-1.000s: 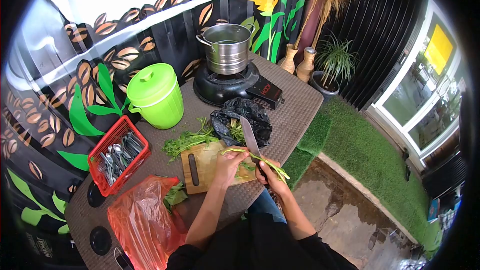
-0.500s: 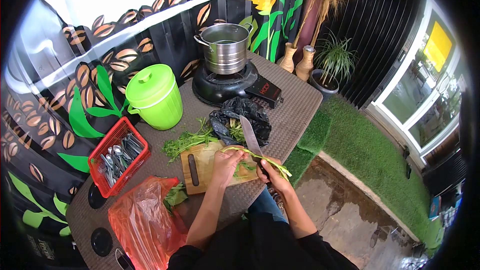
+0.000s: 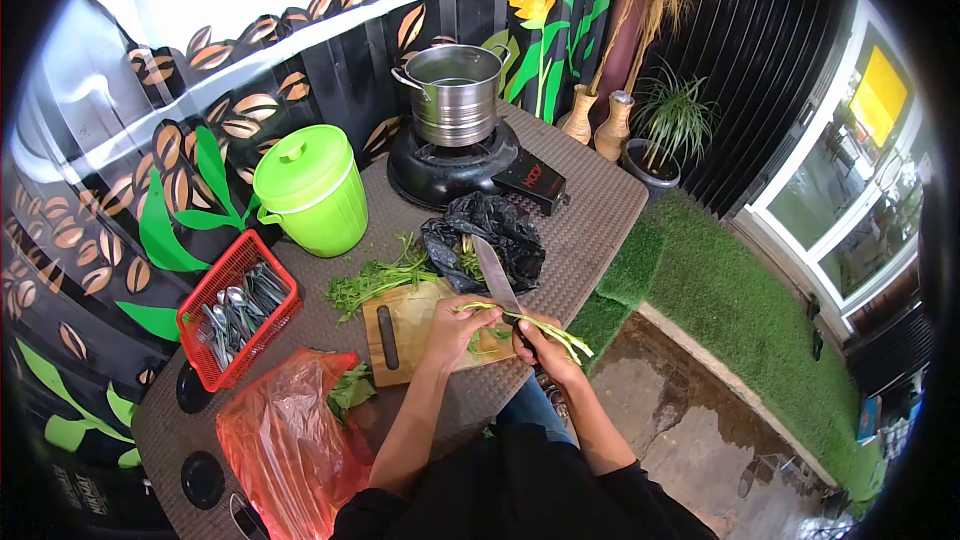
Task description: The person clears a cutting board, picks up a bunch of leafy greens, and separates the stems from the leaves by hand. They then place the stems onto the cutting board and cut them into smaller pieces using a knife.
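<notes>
Head view: green stalks, cutting board's 3 o'clock side
Left hand: pinching stalks
Right hand: closed round knife handle, blade toward 11
Pot: on stove, board's 12

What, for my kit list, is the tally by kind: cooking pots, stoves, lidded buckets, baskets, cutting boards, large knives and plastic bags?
Cooking pot: 1
Stove: 1
Lidded bucket: 1
Basket: 1
Cutting board: 1
Large knife: 1
Plastic bags, black and red: 2
Total: 8
</notes>
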